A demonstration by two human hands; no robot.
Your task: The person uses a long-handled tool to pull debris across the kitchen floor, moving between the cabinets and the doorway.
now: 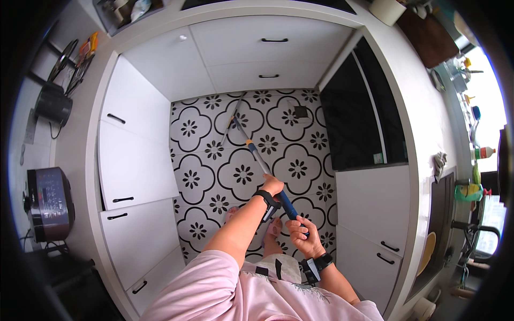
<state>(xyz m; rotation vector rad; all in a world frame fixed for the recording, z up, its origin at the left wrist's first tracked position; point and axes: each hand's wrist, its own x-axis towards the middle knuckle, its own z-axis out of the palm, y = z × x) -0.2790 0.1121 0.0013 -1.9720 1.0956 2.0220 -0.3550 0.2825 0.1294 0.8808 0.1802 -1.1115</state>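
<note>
My left hand grips the middle of a long pole, where the grey metal shaft meets its blue grip. Close to the pole's upper end, my right hand wraps around the blue grip. The pole belongs to a floor-cleaning tool, a squeegee or a flat mop; I cannot tell which. Its narrow head lies slantwise on the patterned floor tiles, with the far end near the base of the front cabinets. Both wrists wear black bands with small devices.
White cabinets stand at left, with more ahead. On the right is a black glass-fronted appliance. A dark square floor drain sits right of the tool head. My slippered foot is below the pole. A grey cloth lies by the sink.
</note>
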